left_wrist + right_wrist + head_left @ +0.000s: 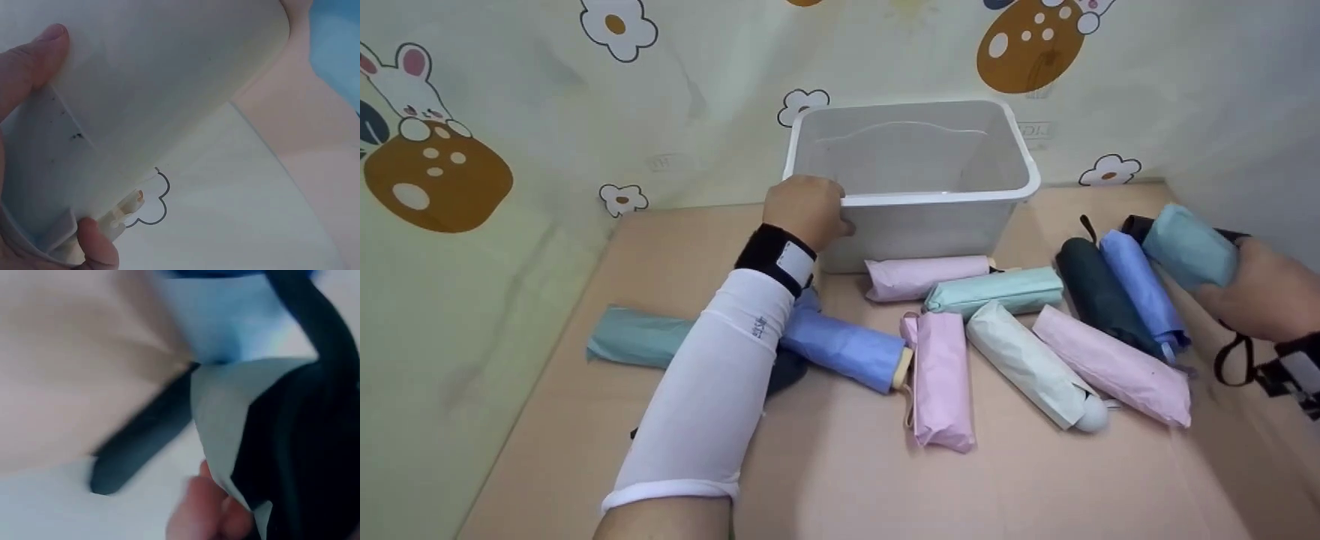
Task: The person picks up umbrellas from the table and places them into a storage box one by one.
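A white plastic bin (pixel 915 196) stands at the back of the pink table, empty inside. My left hand (pixel 808 210) grips its front left corner; the left wrist view shows my thumb (pixel 25 67) and a finger curled round the bin (pixel 169 73) rim. At the far right my right hand (pixel 1264 289) holds a folded light teal umbrella (pixel 1189 246) lifted off the table. In the blurred right wrist view my fingers (pixel 205 514) pinch pale fabric beside a dark strap. Several folded umbrellas lie in front of the bin: pink (pixel 926 276), mint (pixel 997 291), pink (pixel 939 379), cream (pixel 1031 364), pink (pixel 1114 366).
A dark green umbrella (pixel 1099 296) and a blue umbrella (pixel 1144 289) lie at the right. Another blue umbrella (pixel 844 346) and a teal one (pixel 634 339) lie under my left forearm. Patterned walls close the back and left side.
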Tool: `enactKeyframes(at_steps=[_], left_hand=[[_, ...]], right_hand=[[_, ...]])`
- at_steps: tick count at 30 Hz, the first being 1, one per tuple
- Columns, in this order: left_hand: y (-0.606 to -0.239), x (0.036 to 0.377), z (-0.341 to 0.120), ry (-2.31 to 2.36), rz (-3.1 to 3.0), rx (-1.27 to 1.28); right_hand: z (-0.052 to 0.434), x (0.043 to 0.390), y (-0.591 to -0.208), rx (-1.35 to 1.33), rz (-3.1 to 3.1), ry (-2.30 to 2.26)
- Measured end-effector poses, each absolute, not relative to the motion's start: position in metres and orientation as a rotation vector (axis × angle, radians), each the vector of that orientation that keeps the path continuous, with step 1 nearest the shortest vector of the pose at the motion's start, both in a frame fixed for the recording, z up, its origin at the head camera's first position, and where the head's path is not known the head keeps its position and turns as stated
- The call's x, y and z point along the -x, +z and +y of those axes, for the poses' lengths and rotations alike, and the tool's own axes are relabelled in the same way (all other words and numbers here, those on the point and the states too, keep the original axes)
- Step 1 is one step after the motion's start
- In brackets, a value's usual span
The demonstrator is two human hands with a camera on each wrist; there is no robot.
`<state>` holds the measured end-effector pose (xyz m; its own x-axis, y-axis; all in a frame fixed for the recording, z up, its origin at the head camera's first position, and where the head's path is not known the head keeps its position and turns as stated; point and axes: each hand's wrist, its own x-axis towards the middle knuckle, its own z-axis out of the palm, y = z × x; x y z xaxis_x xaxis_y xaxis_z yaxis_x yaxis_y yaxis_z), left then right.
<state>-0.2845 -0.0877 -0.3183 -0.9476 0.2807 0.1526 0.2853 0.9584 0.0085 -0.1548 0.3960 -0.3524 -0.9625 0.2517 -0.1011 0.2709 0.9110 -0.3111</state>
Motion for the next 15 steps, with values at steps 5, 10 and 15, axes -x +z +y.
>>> enactKeyframes(at_steps=[5, 10, 15], left_hand=[[-0.315, 0.285, -0.086, -0.006, -2.969, 0.416], [-0.314, 0.284, -0.084, -0.006, -2.994, 0.395], [-0.313, 0.285, -0.082, -0.003, -3.021, 0.369]], right_hand=[[0.352, 0.158, -0.311, -0.318, 3.083, -0.692], [0.295, 0.179, -0.280, -0.114, 3.118, -0.876], [0.239, 0.215, -0.264, 0.150, 3.118, -0.962]])
